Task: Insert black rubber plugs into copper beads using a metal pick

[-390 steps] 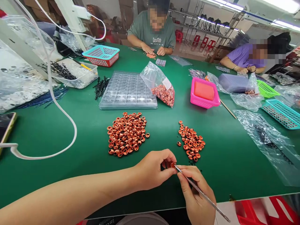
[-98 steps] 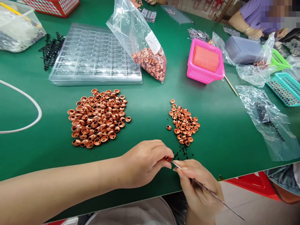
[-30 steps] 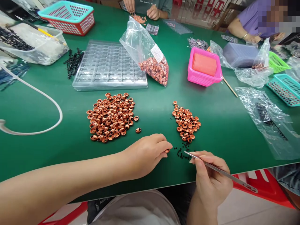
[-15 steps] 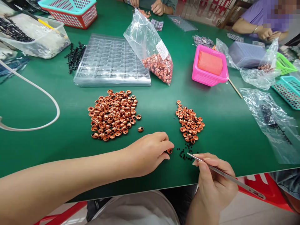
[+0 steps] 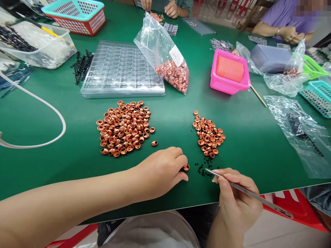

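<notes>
My left hand rests low over the green table, its thumb spread away from the bent index finger. Right at those fingertips is a small copper-coloured cup-like piece with a hole; whether a finger touches it I cannot tell. My right hand grips metal tweezers like a pen. Their tip points at scattered tiny black bits. Beyond these bits lies a smaller pile of copper pieces. A larger pile sits farther left, with a single loose piece beside it.
Stacked clear trays carry part of a plastic bag of copper pieces. A pink basket holds an orange block. Flat plastic bags lie right, a white strap left. Across the table are other people's hands.
My left index finger has drawn back from over the copper piece, and the thumb now sits farther from it. My right hand and the tweezers have hardly moved. The view has shifted slightly.
</notes>
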A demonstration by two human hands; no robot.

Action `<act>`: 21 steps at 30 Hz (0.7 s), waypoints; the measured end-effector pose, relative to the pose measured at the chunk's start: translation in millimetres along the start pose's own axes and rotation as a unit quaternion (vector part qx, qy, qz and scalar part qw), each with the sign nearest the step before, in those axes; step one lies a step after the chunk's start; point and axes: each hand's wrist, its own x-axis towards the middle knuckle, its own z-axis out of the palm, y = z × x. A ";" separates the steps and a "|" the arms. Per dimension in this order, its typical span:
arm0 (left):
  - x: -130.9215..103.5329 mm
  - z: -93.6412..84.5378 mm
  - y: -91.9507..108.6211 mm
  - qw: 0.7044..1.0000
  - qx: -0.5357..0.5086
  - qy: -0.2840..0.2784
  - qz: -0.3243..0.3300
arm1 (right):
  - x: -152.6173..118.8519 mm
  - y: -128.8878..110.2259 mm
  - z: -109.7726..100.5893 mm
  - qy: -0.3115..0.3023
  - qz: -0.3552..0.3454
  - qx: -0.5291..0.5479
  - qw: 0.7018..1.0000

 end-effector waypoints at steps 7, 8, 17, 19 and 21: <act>0.2 -1.2 -7.2 0.996 -0.036 0.015 0.075 | -0.3 0.5 0.4 -0.003 -0.001 -0.006 1.000; 1.1 -1.8 -7.9 0.996 -0.036 0.013 0.086 | -0.4 0.7 0.4 -0.004 -0.001 -0.006 1.000; 7.5 -7.7 -10.6 0.994 0.012 -0.016 0.107 | -0.6 0.5 -0.4 -0.018 -0.007 0.007 1.000; 7.6 -8.1 -10.1 0.995 -0.003 -0.017 0.098 | -0.9 0.4 0.1 -0.015 -0.004 0.002 1.000; 7.7 -8.3 -9.6 0.996 -0.024 -0.019 0.085 | -1.1 0.3 0.4 -0.010 -0.008 -0.004 1.000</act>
